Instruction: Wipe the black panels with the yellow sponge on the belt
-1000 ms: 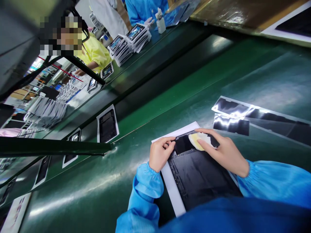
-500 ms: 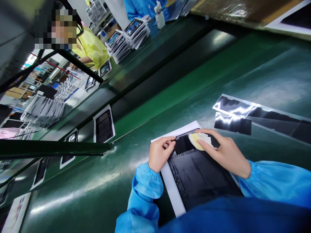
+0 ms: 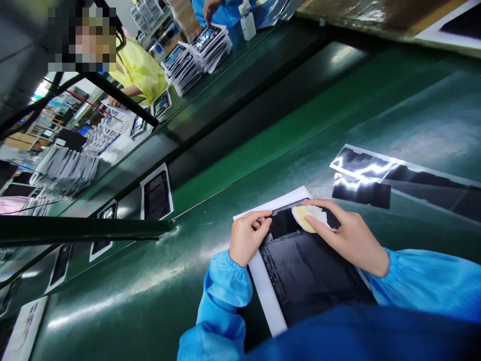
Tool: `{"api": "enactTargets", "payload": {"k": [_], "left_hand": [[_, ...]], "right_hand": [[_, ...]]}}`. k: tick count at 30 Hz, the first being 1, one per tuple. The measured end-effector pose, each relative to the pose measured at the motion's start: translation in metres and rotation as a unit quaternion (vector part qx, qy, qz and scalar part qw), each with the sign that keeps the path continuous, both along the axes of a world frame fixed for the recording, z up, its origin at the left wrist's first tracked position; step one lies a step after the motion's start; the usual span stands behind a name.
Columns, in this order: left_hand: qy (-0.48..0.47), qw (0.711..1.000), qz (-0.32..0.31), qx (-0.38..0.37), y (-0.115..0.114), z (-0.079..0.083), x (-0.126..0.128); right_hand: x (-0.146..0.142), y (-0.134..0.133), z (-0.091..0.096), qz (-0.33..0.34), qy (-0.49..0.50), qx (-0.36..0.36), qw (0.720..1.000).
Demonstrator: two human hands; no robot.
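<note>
A black tablet housing (image 3: 311, 273), its inside facing up, lies tilted on a white sheet (image 3: 267, 296) in front of me. My left hand (image 3: 248, 235) is closed at its upper left corner, the index finger and thumb at the edge; the other fingers are curled under. Between the thumb and fingers of my right hand (image 3: 351, 235) is a white and yellowish wiping pad (image 3: 308, 218). That pad rests on the dark strip (image 3: 283, 223) along the housing's top end.
Black film sheets (image 3: 363, 193) with shiny clear liners lie to the right. Beyond the green bench (image 3: 210, 220) runs a belt carrying more housings (image 3: 157, 196). Across it stand stacked tablets (image 3: 212, 50), a white bottle (image 3: 247, 25) and co-workers. A dark metal bar (image 3: 86, 230) crosses the left.
A co-worker's hand now reaches down onto the far tablet stack. Housings on the belt have shifted slightly left. Both my hands and the pad look unmoved.
</note>
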State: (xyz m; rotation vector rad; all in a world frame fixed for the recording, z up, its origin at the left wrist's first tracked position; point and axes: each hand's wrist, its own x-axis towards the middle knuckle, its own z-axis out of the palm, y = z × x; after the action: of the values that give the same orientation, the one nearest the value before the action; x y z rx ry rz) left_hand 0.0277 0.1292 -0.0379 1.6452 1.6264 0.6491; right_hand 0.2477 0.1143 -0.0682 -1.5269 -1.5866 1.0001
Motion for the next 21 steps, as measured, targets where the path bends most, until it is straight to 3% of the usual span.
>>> {"api": "enactTargets", "payload": {"k": [6, 13, 21], "left_hand": [[0.000, 1.000, 0.000, -0.001, -0.0005, 0.0000, 0.0008], [0.010, 1.000, -0.002, -0.002, -0.0003, 0.0002, 0.0008], [0.068, 0.997, -0.033, 0.014, -0.0007, -0.0018, -0.0014]], "right_hand": [[0.0009, 0.0002, 0.0007, 0.000, 0.002, 0.003, 1.000], [-0.0008, -0.0011, -0.0020, 0.000, -0.008, 0.062, 0.998], [-0.0010, -0.0009, -0.0031, 0.008, -0.019, 0.072, 0.997]]}}
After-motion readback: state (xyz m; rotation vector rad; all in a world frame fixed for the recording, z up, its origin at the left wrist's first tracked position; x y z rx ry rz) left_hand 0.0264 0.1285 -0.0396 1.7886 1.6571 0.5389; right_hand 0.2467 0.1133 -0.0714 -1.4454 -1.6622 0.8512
